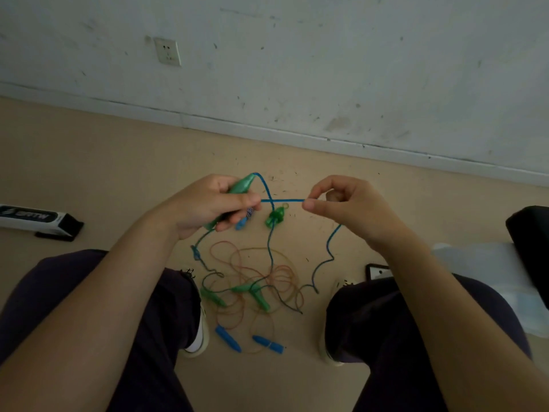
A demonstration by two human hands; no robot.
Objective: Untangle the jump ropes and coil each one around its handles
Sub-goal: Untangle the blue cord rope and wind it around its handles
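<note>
One head-worn camera looks steeply down and forward. Both hands sit close below it, the floor (118,162) beyond them.

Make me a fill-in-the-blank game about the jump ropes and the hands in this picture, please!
1. The left hand grips a ____ handle.
2. The right hand pinches the ____ rope stretched between both hands.
3. Two blue handles lie on the ____ between the person's feet.
4. The thin orange rope lies in loose ____ on the floor.

Missing words: green; blue; floor; loops
</note>
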